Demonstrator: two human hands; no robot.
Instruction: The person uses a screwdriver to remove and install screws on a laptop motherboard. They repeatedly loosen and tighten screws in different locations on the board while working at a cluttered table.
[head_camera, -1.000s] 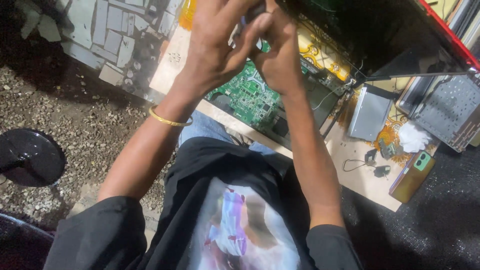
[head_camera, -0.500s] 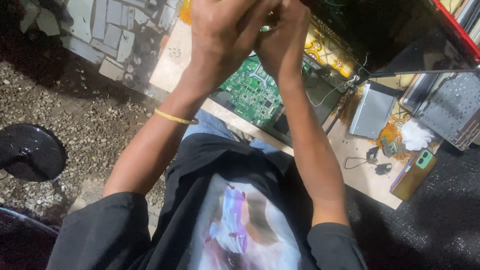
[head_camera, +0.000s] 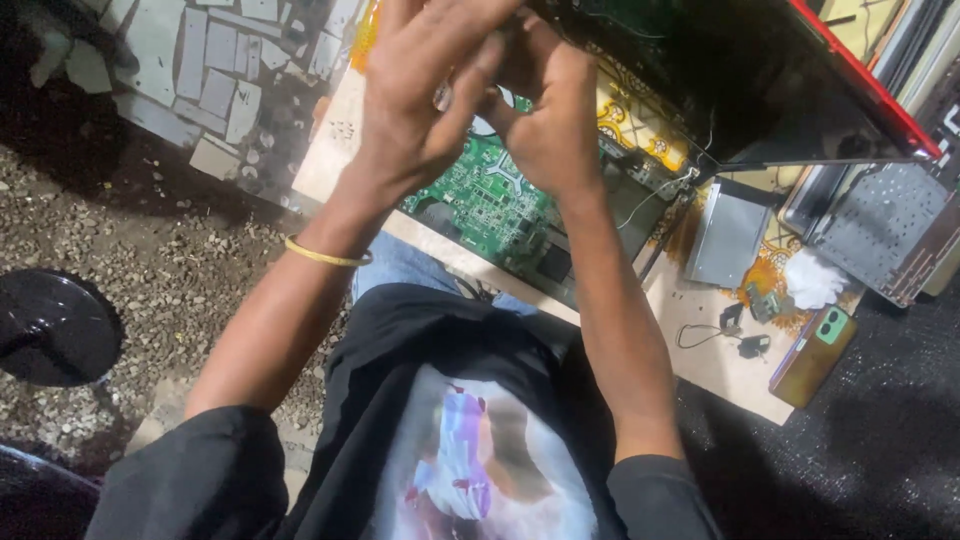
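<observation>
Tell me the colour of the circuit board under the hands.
Green, seen in the head view: the circuit board.

Gravel floor (head_camera: 130, 250), pale broken tiles (head_camera: 190, 60), possibly a dark stool (head_camera: 55, 325), dim light.

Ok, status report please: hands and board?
Left hand and right hand pressed together, contents hidden. Green circuit board below, untouched. Nothing in between.

— What is held up there?

— A small, pale, roundish thing (head_camera: 441, 96), pinched between the left hand (head_camera: 425, 95) and the right hand (head_camera: 545, 125); the fingers hide most of it.

— And beneath them?

— A green circuit board (head_camera: 485, 200), flat and face up inside an opened dark laptop base (head_camera: 600, 215), with chips, silver tracks and one black square part.
</observation>
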